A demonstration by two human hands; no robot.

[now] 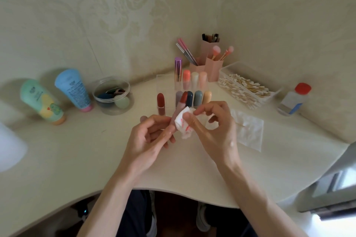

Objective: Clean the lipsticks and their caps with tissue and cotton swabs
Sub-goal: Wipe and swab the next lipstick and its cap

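One held lipstick (179, 108), one stained tissue (182, 124)

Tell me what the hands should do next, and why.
Probably twist the pink-tubed red lipstick slightly in the left hand, so the crumpled white tissue pinched by the right hand wipes another side; the tissue already carries red smears.

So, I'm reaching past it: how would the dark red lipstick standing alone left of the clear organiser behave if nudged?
The dark red lipstick stands tall and narrow, unsupported, so it would probably tip easily. Its rounded body suggests it might then roll.
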